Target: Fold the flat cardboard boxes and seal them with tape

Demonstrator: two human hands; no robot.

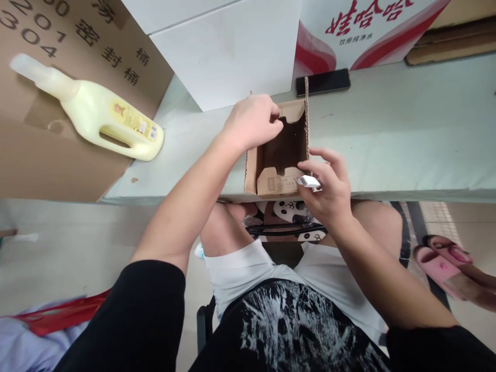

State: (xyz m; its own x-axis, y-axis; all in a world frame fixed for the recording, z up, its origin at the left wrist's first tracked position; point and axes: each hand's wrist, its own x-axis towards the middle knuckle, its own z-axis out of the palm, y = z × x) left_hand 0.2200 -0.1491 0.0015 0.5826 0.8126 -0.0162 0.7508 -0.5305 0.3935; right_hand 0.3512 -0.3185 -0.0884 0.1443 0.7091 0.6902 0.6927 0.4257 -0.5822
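A small open cardboard box (pixel 251 173) stands near the front edge of the table, its side flaps upright and its inside dark. My left hand (pixel 253 121) is closed at the far left of the box, fingers curled over its wall; some fingertips are hidden. At the box's near right corner, my right hand (pixel 329 181) pinches a small white object (pixel 309 181) between thumb and fingers. This object's kind is unclear. A cut-out near flap (pixel 277 182) with faint printing folds inward below it.
Behind the box lie a black phone (pixel 325 81), a white carton (pixel 232 51) and a red-and-white water carton (pixel 349 41). A yellow handled bottle (pixel 112 116) and a large printed carton (pixel 127 31) are on the left. Pink slippers (pixel 439 266) show on another person's feet at right.
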